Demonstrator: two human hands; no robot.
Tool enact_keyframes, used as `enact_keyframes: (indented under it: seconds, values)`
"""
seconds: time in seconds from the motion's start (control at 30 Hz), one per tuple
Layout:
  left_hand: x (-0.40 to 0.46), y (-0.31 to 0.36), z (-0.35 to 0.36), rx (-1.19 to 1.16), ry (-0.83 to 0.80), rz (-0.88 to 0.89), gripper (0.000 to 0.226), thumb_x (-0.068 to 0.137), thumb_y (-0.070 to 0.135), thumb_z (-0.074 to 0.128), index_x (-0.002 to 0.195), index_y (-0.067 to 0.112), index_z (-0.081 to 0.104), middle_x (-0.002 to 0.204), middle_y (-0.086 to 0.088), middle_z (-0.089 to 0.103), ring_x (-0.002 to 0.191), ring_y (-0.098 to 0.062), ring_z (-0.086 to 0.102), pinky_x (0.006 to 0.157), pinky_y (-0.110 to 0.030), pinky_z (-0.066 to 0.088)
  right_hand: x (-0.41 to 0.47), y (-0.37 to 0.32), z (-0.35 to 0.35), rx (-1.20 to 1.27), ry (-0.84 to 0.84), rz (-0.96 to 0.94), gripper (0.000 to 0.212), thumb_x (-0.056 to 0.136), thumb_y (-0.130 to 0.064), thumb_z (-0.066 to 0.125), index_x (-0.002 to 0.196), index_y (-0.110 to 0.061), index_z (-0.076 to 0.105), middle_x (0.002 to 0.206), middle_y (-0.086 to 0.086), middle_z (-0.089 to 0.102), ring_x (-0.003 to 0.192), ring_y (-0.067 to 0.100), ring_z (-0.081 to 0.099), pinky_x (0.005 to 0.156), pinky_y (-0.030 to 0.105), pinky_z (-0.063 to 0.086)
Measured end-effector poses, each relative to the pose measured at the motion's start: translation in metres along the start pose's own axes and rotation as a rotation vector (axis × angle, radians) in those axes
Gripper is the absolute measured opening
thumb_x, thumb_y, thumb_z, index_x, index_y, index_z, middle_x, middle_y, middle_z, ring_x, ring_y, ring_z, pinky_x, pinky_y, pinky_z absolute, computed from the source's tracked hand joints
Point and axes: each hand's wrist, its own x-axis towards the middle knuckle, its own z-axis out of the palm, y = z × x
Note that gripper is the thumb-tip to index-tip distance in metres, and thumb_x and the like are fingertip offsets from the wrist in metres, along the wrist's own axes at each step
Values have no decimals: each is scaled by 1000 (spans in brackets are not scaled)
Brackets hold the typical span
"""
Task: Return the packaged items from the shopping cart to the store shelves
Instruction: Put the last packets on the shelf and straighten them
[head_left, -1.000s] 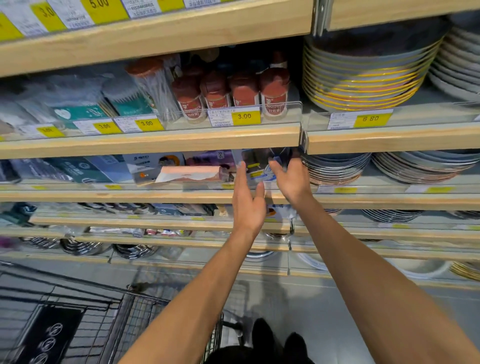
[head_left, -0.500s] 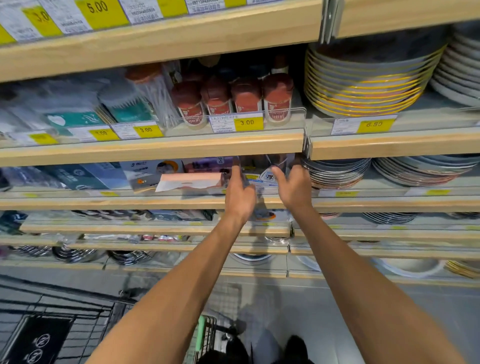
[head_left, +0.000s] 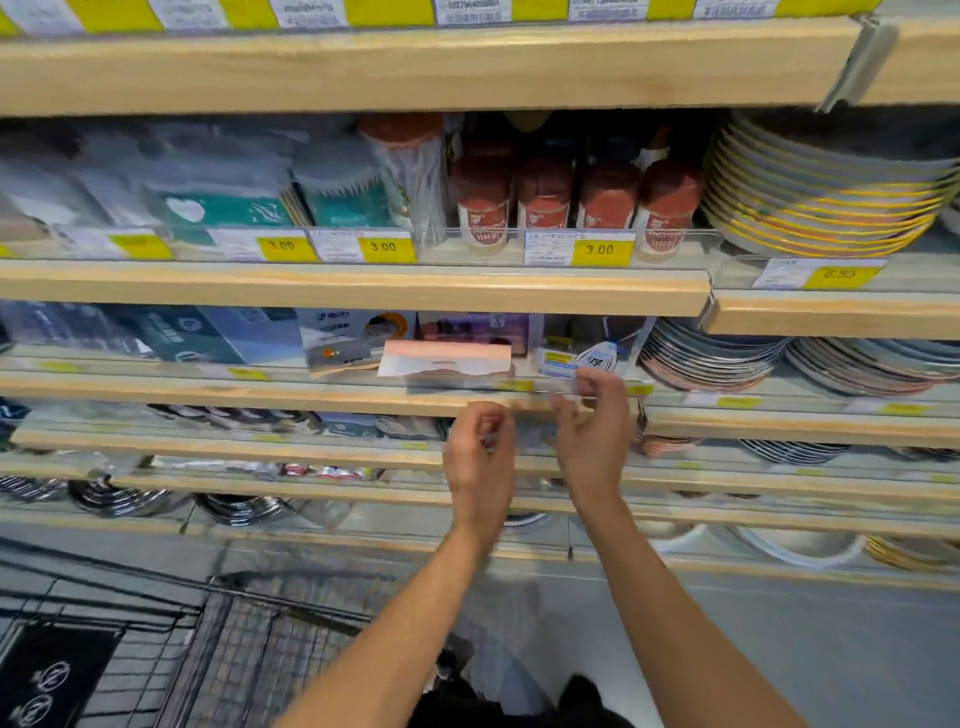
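Both hands, left hand and right hand, hang loosely curled and empty at centre frame just below the shelf where a clear packaged item sits shelved, suggesting the shopping cart at lower left comes next.

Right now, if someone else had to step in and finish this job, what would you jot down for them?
Left hand: loosely curled in front of the shelf edge, holding nothing that I can see.
Right hand: open, fingers half bent, empty, just below the clear packaged item.
That item lies on the second shelf, right of the pink package and left of the stacked plates.
Done: this item appears shelved.
Left: the shopping cart sits at lower left; its contents are not visible, so check it for more packages and shelve them.
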Motion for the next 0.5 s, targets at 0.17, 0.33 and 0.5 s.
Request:
enact_keyframes:
  seconds: [0.17, 0.33, 0.5]
  values:
    - [58, -17, -60, 30, 313, -127, 41, 86, 12, 71, 122, 9, 51, 113, -9, 58, 102, -19, 57, 93, -39, 49, 15, -25, 43, -139, -373, -2, 52, 84, -23, 78, 133, -17, 59, 124, 2, 65, 113, 18, 60, 96, 34, 51]
    - [106, -22, -82, 307, 2, 27, 42, 91, 30, 62, 130, 13, 58, 122, -6, 66, 116, -24, 60, 98, -44, 49, 27, -31, 65, -160, -419, 42, 34, 88, -21, 72, 118, -7, 63, 108, 14, 67, 102, 31, 62, 80, 34, 49]
    - [115, -6, -73, 385, -97, 59, 33, 99, 45, 47, 104, 12, 54, 95, -6, 66, 87, -26, 62, 71, -40, 47, 40, -30, 60, -295, -327, 93, 29, 98, -31, 59, 105, -4, 66, 97, 17, 70, 90, 34, 64, 68, 34, 41]
